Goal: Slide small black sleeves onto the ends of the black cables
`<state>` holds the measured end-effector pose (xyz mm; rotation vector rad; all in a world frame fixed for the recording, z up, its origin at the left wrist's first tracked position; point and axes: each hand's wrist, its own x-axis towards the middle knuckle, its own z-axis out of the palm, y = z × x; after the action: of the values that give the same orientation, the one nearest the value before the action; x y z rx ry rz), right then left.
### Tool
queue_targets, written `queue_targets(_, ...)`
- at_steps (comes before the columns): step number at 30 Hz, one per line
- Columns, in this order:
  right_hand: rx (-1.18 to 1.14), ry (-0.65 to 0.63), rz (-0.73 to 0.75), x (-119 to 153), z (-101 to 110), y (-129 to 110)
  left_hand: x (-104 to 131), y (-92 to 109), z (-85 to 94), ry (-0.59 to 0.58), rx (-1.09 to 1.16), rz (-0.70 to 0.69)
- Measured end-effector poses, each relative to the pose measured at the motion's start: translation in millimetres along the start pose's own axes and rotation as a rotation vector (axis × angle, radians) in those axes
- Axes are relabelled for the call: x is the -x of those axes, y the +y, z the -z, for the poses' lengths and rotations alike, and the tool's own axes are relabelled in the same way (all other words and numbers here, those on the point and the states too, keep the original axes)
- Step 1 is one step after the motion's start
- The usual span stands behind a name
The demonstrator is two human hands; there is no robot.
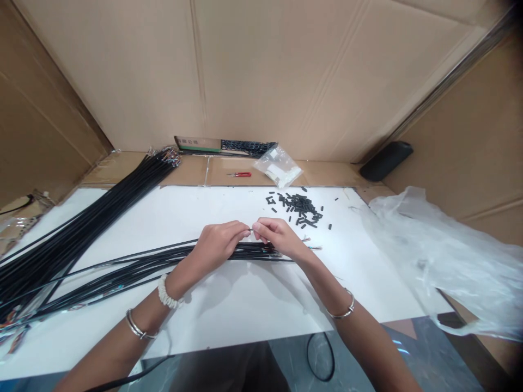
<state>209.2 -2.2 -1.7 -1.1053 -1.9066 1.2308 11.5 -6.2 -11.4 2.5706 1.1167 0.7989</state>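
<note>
My left hand (pixel 218 243) is closed in a pinch on a thin black cable (pixel 188 242), whose length trails off to the left. Fingertip to fingertip with it, my right hand (pixel 278 235) pinches at the cable's end; what exactly sits between those fingers is too small to make out. Beneath both hands lies a loose bundle of black cables (pixel 159 268), with stripped coloured wire ends (pixel 314 248) showing just right of my right hand. Beyond that hand is a scattered pile of short black tube pieces (pixel 300 204).
A thick stack of black cables (pixel 102 215) lies at the left. At the back are red-handled snips (pixel 241 174), a clear plastic bag (pixel 280 166) and a black roll (pixel 386 161). A large crumpled plastic bag (pixel 449 261) covers the right side. Cardboard walls (pixel 269 71) surround the white tabletop (pixel 245 305).
</note>
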Motion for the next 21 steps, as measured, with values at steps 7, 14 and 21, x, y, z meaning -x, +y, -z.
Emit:
queue_targets(7, 0.034, 0.000, -0.002, -1, 1, 3, -2, -1, 8.4, -0.103, 0.206, 0.118)
queue_targets(14, 0.013, -0.004, -0.014, -1, 1, 3, -4, -1, 14.7, -0.164, 0.286, 0.187)
queue_targets(21, 0.005, -0.030, -0.026, -1, 0, 2, -3, -6, 17.8, -0.220, 0.322, 0.153)
